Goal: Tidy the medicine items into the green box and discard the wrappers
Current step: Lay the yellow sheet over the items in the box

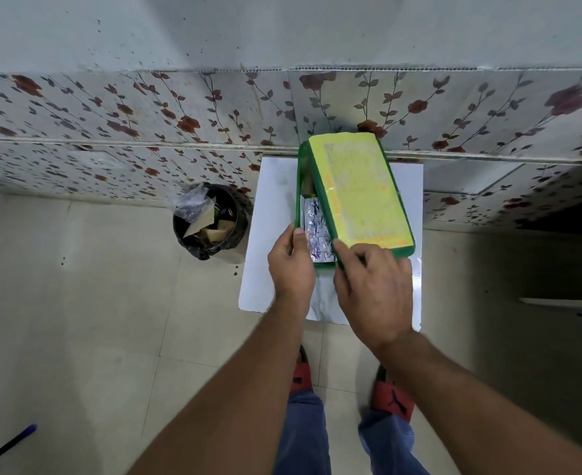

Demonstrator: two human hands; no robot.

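Note:
The green box (301,173) stands on a small white table (269,234). Its yellow-topped lid (358,190) lies askew over the box, covering most of it. Silver blister strips (313,224) show in the uncovered left part. My left hand (291,265) grips the box's near left corner, thumb on the rim. At the lid's near left corner my right hand (372,282) holds the lid edge with its fingers. A black bin (210,221) left of the table holds wrappers and scraps of card.
The table stands against a wall with flowered panels (145,125). Pale floor tiles surround it. A person's feet in red sandals (390,395) stand just before the table. A dark stick with a blue tip (5,447) lies at the lower left.

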